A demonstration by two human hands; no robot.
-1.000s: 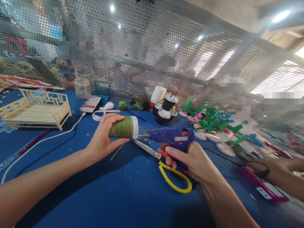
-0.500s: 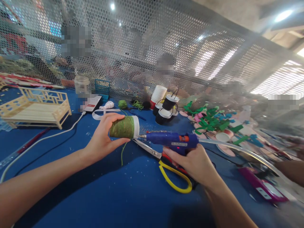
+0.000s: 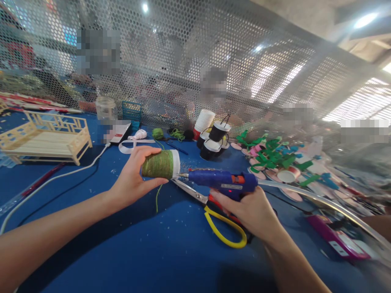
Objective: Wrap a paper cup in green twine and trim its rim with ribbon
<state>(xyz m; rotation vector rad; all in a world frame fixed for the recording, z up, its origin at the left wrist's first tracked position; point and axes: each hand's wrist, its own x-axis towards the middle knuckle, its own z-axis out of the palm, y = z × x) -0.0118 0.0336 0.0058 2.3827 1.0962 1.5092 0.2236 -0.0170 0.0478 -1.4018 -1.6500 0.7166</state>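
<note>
My left hand [image 3: 132, 180] is closed around a small cup wrapped in green cord [image 3: 159, 164], held on its side above the blue table, white rim to the right. A loose end of green cord hangs below it. My right hand [image 3: 249, 208] grips a blue hot glue gun [image 3: 222, 179] with an orange trigger and a lit red light. The gun's metal nozzle touches the cup's white rim. A clear glue stick [image 3: 311, 197] juts out behind the gun to the right.
Yellow-handled scissors [image 3: 220, 221] lie under the gun. A wooden model bench [image 3: 45, 138], a phone on a white cable [image 3: 117, 132], black and white cups [image 3: 214, 140], and green paper leaves [image 3: 271, 156] stand further back. A purple glue gun [image 3: 337, 240] and another person's arm are at right. Perforated metal screen behind.
The glue gun has levelled out and its nozzle has closed onto the cup's white rim. The other person's arm at right has drawn back towards the edge.
</note>
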